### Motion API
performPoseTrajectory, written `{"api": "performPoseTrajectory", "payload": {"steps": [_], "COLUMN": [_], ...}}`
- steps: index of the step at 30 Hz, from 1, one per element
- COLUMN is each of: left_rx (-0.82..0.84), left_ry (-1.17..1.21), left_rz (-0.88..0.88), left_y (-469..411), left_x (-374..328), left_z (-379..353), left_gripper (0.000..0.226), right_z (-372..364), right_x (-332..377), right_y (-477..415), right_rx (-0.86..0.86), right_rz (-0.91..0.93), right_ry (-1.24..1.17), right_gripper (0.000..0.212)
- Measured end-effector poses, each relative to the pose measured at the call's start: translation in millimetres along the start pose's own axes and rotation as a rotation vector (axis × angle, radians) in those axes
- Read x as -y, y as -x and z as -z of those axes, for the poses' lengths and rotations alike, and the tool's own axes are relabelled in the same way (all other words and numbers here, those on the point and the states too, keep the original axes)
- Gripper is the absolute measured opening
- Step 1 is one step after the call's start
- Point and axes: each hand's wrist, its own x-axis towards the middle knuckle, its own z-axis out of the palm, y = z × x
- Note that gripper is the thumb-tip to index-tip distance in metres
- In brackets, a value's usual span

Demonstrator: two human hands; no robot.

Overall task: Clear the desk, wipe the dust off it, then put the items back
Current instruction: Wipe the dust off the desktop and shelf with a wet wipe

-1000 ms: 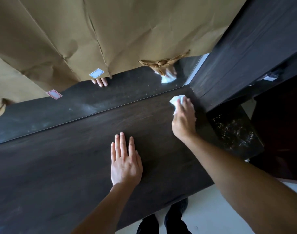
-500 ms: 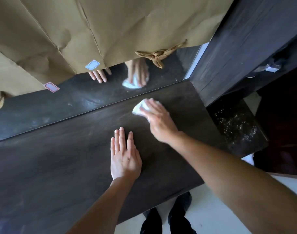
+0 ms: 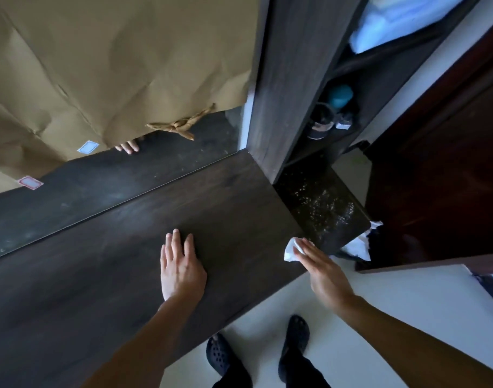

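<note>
So, from the head camera, I have the left hand (image 3: 181, 271) spread flat with its fingers apart on the dark wood-grain desk top (image 3: 105, 275), bracing and gripping nothing. The right hand (image 3: 322, 271) presses a crumpled white wiping tissue (image 3: 289, 249) under its extended fingers at the desk's near right corner, half over the edge; it pins the tissue down rather than pinching it.

To do this stroke well, I judge I should keep the palm low, carry the dust off the edge and not back onto the top, then overlap the next pass toward the left, where most of the surface is yet to cover.

Around me: the desk is bare of items. Along its back runs a dusty mirror strip (image 3: 94, 189), mostly covered by crumpled brown paper (image 3: 113, 65). Just right of the corner sits a lower dark shelf speckled with pale crumbs (image 3: 323, 208), which I reckon also needs wiping. A tall dark wood panel (image 3: 290, 79) rises at the back right corner and would block a wide sweep there. My black clogs (image 3: 294, 334) stand on the pale floor.
</note>
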Motion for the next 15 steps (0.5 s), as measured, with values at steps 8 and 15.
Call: {"api": "performPoseTrajectory", "payload": {"steps": [8,15], "left_rx": [0.094,-0.059], "left_ry": [0.147,0.178], "left_rz": [-0.211,0.146], "left_y": [18,-17], "left_x": [-135,-219], "left_z": [-25,-76], "left_gripper": [0.045,0.05], "right_z": [48,56], "right_x": [-108,-228], "right_y": [4,-50], "right_rx": [-0.119,-0.066], "right_rz": [-0.94,-0.919], "right_ry": [-0.374,-0.213], "right_gripper": [0.049,0.034]}}
